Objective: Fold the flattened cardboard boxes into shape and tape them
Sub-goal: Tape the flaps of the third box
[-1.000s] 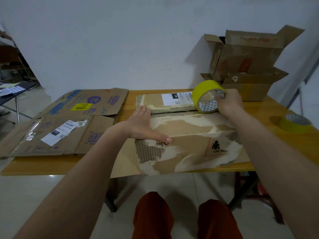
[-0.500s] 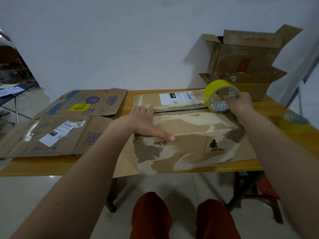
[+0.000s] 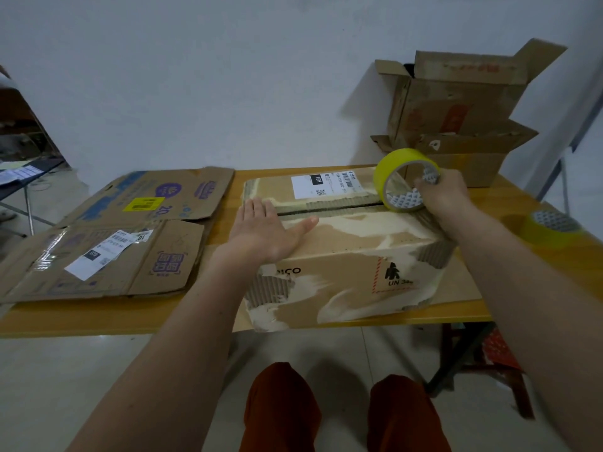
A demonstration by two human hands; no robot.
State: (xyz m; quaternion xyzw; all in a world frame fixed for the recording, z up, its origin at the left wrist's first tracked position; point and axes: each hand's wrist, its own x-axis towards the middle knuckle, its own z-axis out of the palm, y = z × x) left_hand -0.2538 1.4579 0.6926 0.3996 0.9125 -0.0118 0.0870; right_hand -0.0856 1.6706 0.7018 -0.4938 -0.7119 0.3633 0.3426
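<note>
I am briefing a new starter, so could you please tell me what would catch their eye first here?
The yellow tape roll, gripped by the right hand at the right end of the box's top seam. The left hand lies flat on the near flap. Flattened boxes lie to the left on the table.

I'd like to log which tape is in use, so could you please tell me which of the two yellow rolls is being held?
The upright roll on the box's far right corner, gripped by the right hand; the other roll lies flat, untouched, near the table's right edge.
</note>
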